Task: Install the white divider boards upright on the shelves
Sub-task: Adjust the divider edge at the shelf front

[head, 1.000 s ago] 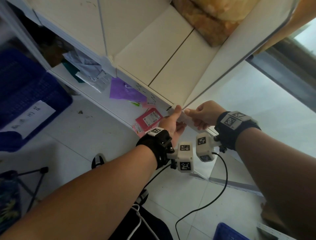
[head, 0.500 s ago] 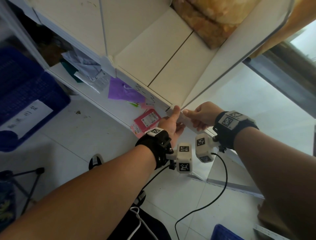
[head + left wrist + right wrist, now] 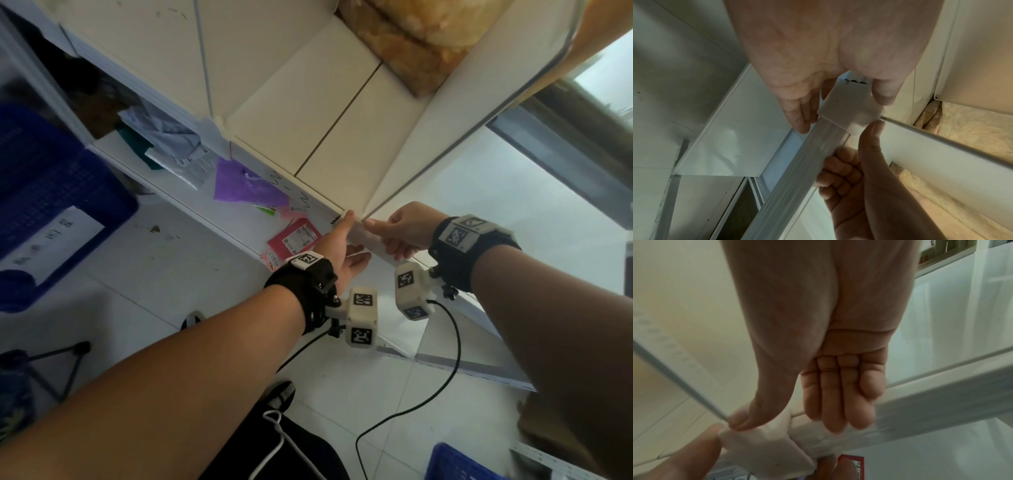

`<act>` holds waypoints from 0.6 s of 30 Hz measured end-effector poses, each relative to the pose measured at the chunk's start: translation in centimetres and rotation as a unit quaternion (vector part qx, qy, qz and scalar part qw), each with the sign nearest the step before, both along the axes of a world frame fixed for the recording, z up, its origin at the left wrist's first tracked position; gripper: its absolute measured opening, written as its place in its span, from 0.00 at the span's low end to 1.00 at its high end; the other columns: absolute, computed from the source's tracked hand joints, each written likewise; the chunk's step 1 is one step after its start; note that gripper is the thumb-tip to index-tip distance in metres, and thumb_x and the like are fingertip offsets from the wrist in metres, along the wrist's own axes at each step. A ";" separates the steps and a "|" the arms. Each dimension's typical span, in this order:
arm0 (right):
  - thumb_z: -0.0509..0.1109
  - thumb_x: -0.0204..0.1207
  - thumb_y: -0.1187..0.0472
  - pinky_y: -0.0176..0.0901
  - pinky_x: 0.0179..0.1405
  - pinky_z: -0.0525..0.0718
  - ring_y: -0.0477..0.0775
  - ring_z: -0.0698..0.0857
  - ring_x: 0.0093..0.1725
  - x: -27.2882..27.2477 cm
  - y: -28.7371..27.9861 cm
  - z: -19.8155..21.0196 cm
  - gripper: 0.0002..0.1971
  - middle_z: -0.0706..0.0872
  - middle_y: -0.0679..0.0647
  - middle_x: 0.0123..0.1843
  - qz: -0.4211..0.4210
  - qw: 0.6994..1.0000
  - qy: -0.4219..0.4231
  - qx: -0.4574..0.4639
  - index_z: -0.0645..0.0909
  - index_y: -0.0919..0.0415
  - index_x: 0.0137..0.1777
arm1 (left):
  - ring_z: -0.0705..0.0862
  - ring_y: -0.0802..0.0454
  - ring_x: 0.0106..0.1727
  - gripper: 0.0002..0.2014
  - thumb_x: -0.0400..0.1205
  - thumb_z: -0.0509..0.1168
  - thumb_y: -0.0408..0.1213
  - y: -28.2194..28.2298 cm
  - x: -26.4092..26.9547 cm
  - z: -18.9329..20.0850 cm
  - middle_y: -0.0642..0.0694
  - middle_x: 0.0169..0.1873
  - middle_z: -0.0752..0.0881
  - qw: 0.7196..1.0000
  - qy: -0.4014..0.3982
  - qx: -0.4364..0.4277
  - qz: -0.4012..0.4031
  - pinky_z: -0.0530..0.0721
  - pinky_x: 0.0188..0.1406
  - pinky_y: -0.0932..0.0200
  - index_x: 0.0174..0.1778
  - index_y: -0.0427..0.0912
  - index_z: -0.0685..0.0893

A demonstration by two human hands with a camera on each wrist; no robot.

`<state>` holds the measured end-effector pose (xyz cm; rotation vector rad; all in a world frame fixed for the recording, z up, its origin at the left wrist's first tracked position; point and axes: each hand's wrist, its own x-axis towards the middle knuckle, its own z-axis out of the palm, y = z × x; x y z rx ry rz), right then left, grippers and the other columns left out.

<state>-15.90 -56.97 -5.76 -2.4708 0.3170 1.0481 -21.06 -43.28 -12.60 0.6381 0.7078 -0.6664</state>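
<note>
A white divider board (image 3: 445, 120) stands upright on the cream shelf (image 3: 308, 113). Its lower front corner meets a white plastic clip (image 3: 358, 224) on the shelf's front rail (image 3: 380, 245). My left hand (image 3: 337, 246) pinches the clip (image 3: 846, 110), thumb on one side and fingers under the rail (image 3: 797, 178). My right hand (image 3: 407, 229) grips the rail (image 3: 941, 394) with curled fingers, its thumb pressing the clip (image 3: 760, 447) where the board (image 3: 694, 305) ends. The board's edge (image 3: 941, 142) runs away from the clip.
Brown sacks (image 3: 404, 44) lie at the back of the shelf. The lower shelf holds a purple bag (image 3: 239, 185) and a red packet (image 3: 294, 238). Blue crates sit at the left (image 3: 51, 192) and bottom right (image 3: 455, 462). A tripod (image 3: 61, 363) and cables (image 3: 411, 411) are on the floor.
Both hands stay at the clip on the rail. The left hand's fingers have loosened a little under the rail, and the view has shifted slightly.
</note>
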 end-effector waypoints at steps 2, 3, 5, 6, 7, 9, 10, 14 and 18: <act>0.68 0.66 0.30 0.46 0.50 0.90 0.50 0.88 0.32 -0.1 -0.2 -0.1 0.35 0.93 0.55 0.35 0.005 1.000 -0.007 0.001 0.88 0.67 0.44 | 0.81 0.34 0.64 0.29 0.77 0.73 0.52 0.2 0.1 0.1 0.32 0.58 0.82 1.000 0.001 0.004 -0.009 0.78 0.70 0.39 0.65 0.37 0.74; 0.68 0.67 0.31 0.46 0.50 0.89 0.50 0.88 0.32 -0.2 -0.3 -0.1 0.34 0.93 0.55 0.35 0.004 1.000 -0.007 0.003 0.88 0.67 0.45 | 0.81 0.34 0.63 0.30 0.76 0.73 0.53 0.3 0.1 0.1 0.32 0.58 0.83 1.000 0.001 0.004 -0.015 0.78 0.70 0.39 0.66 0.36 0.74; 0.69 0.68 0.32 0.44 0.47 0.89 0.49 0.88 0.31 -0.2 -0.3 0.0 0.32 0.92 0.54 0.35 0.003 1.000 -0.006 0.004 0.87 0.66 0.45 | 0.81 0.34 0.63 0.32 0.75 0.73 0.54 0.5 0.2 0.3 0.32 0.58 0.83 0.999 -0.002 0.007 -0.035 0.79 0.69 0.40 0.68 0.37 0.75; 0.69 0.68 0.32 0.43 0.46 0.89 0.48 0.87 0.31 -0.1 -0.3 -0.1 0.32 0.92 0.54 0.34 0.004 1.000 -0.006 0.003 0.87 0.66 0.44 | 0.82 0.34 0.62 0.32 0.76 0.73 0.55 0.7 0.3 0.5 0.33 0.59 0.82 0.999 -0.004 0.011 -0.045 0.79 0.69 0.40 0.68 0.37 0.76; 0.70 0.67 0.32 0.43 0.45 0.89 0.48 0.87 0.31 -0.1 -0.2 -0.2 0.31 0.92 0.54 0.34 0.004 1.000 -0.006 -0.001 0.88 0.65 0.44 | 0.82 0.34 0.62 0.31 0.76 0.72 0.56 0.8 0.3 0.7 0.33 0.59 0.82 0.998 -0.005 0.016 -0.056 0.79 0.69 0.40 0.67 0.37 0.77; 0.70 0.67 0.31 0.42 0.42 0.89 0.48 0.87 0.30 -0.2 -0.2 -0.4 0.30 0.91 0.52 0.31 -0.002 1.000 -0.008 -0.013 0.87 0.63 0.41 | 0.83 0.34 0.61 0.31 0.76 0.71 0.58 0.8 0.5 0.9 0.34 0.60 0.82 0.996 -0.011 0.035 -0.084 0.81 0.67 0.40 0.67 0.39 0.77; 0.70 0.66 0.31 0.42 0.40 0.88 0.48 0.87 0.29 -0.2 -0.1 -0.5 0.29 0.91 0.51 0.30 -0.007 1.000 -0.012 -0.019 0.87 0.61 0.39 | 0.84 0.35 0.60 0.32 0.76 0.69 0.59 0.8 0.5 1.0 0.35 0.60 0.82 0.993 -0.015 0.052 -0.101 0.82 0.66 0.40 0.67 0.40 0.77; 0.71 0.66 0.31 0.41 0.38 0.86 0.49 0.86 0.30 -0.6 0.3 -0.2 0.27 0.89 0.51 0.29 -0.034 0.999 -0.022 -0.032 0.84 0.59 0.35 | 0.86 0.37 0.56 0.36 0.74 0.64 0.68 1.2 0.7 1.5 0.36 0.60 0.83 0.976 -0.029 0.119 -0.179 0.83 0.63 0.39 0.67 0.43 0.74; 0.70 0.65 0.29 0.50 0.50 0.89 0.54 0.91 0.38 -0.6 1.0 0.4 0.30 0.91 0.52 0.33 -0.055 0.997 0.003 -0.058 0.86 0.60 0.39 | 0.86 0.36 0.55 0.40 0.74 0.60 0.72 2.4 1.6 2.1 0.34 0.61 0.84 0.949 -0.035 0.152 -0.273 0.83 0.63 0.40 0.70 0.40 0.72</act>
